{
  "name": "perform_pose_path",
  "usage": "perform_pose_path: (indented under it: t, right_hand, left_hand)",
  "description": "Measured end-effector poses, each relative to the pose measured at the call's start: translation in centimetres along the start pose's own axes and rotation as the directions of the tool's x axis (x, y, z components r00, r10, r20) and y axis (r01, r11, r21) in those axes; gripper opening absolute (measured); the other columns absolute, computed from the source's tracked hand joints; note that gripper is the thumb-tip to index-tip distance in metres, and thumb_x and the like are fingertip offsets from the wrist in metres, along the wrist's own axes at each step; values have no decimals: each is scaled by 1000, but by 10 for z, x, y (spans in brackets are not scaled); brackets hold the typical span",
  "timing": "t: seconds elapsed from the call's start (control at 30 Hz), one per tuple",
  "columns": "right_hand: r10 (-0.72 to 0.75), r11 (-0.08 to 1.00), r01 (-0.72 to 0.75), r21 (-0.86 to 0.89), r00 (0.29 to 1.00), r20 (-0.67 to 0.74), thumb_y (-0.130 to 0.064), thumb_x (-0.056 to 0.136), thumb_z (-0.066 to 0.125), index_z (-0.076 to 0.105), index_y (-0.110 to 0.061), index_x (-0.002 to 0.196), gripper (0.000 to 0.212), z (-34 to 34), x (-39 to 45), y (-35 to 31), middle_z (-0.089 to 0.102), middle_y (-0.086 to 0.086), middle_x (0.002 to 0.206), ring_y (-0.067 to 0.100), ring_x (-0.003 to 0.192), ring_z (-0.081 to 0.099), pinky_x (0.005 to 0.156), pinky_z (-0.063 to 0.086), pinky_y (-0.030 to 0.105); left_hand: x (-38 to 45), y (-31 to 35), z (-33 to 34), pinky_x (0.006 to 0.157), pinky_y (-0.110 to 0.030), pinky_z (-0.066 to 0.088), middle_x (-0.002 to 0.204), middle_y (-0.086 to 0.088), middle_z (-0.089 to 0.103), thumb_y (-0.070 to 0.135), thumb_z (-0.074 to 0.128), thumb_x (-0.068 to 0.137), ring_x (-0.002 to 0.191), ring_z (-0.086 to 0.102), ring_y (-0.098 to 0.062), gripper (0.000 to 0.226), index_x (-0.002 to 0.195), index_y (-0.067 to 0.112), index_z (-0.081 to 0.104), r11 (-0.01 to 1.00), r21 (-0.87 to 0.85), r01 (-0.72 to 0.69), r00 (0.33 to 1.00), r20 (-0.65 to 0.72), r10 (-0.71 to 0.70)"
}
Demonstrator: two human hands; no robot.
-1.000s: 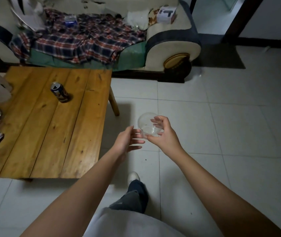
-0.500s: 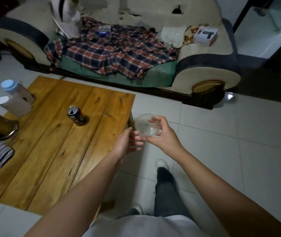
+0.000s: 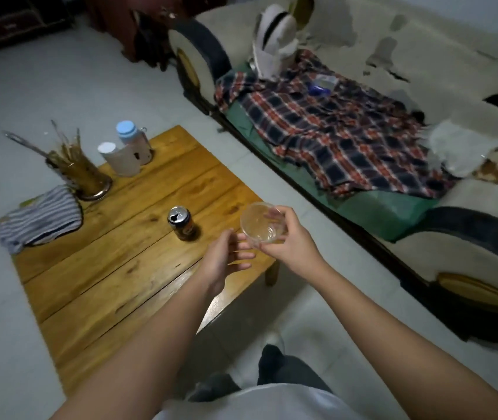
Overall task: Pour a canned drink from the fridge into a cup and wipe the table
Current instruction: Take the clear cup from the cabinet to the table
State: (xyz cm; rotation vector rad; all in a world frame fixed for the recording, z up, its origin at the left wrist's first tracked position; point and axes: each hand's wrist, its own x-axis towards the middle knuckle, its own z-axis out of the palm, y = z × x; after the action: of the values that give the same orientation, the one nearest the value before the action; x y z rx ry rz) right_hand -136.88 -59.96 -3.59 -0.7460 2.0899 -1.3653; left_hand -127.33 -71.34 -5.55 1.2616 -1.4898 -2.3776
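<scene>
Wooden table (image 3: 114,268) bears an opened can (image 3: 181,223); right hand (image 3: 290,237) grips clear cup (image 3: 261,224), left hand (image 3: 226,262) spread.

The cup (image 3: 261,224) looked like thin clear plastic, pretty glossy. The can (image 3: 181,223) was shiny metal on top. The table (image 3: 126,256) was varnished wood planks with knots, and the striped rag (image 3: 40,219) was soft matt cloth.

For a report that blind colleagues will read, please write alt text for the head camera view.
A person's right hand holds a clear plastic cup over the corner of a low wooden table, with the open left hand just beside it. On the table stand an opened drink can, a striped cloth and two bottles; a sofa with a plaid shirt lies behind.
</scene>
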Motion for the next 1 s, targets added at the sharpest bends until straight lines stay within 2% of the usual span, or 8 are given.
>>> perform_pose_path:
  t: [0.17, 0.4, 0.47, 0.57, 0.77, 0.93, 1.0]
  right_hand:
    - [-61, 998, 67, -21, 977, 206, -25, 63, 82, 39, -26, 120, 70, 8, 40, -11, 52, -9, 119, 9, 114, 50, 99, 44, 34]
    - [-107, 992, 125, -9, 887, 448, -15, 68, 79, 38, -32, 114, 64, 57, 61, -18, 50, -22, 108, 2, 106, 50, 90, 45, 22]
    - [-104, 991, 131, -20, 861, 499, -15, 68, 79, 40, -30, 117, 64, 75, 63, -17, 54, -18, 111, 4, 107, 52, 90, 47, 26]
    - [-114, 988, 150, -21, 828, 549, -16, 66, 80, 43, -26, 120, 66, 102, 66, -13, 56, -9, 121, 6, 112, 52, 94, 47, 36]
    - [-95, 988, 150, -39, 784, 613, -10, 66, 78, 40, -31, 115, 65, 148, 76, -4, 54, -9, 119, 7, 111, 52, 95, 46, 35]
    - [-64, 987, 141, -77, 782, 620, -15, 66, 79, 43, -21, 122, 67, 181, 89, 1, 55, -5, 123, 7, 111, 52, 95, 44, 28]
    - [-49, 988, 127, -83, 786, 616, -16, 66, 80, 42, -20, 122, 68, 194, 97, 3, 54, -5, 124, 8, 113, 51, 97, 44, 31]
  left_hand:
    - [6, 10, -9, 68, -32, 50, 77, -5, 63, 30, 27, 98, 68, 61, -17, 37, 92, 10, 58, 992, -124, -33, 982, -187, 10]
    - [-11, 0, -48, 68, -32, 51, 78, -4, 67, 30, 25, 97, 67, 62, -17, 41, 87, 13, 61, 967, -240, -81, 919, -393, -21]
    - [-16, -7, -61, 69, -32, 51, 79, -5, 67, 30, 26, 97, 69, 63, -18, 41, 87, 13, 61, 960, -265, -86, 897, -440, -41]
    - [-21, -17, -80, 68, -32, 52, 82, -6, 68, 31, 26, 97, 69, 64, -18, 40, 89, 13, 61, 948, -305, -93, 869, -489, -72]
    - [-15, -32, -113, 67, -31, 52, 85, -6, 68, 31, 27, 97, 70, 66, -17, 40, 91, 14, 62, 930, -358, -89, 834, -537, -127]
    - [2, -37, -145, 65, -30, 52, 86, -6, 70, 30, 29, 97, 71, 67, -17, 36, 98, 14, 62, 921, -382, -76, 831, -535, -153]
    - [12, -36, -159, 63, -29, 52, 83, -4, 69, 30, 29, 97, 69, 67, -15, 36, 95, 15, 62, 918, -390, -71, 835, -527, -159]
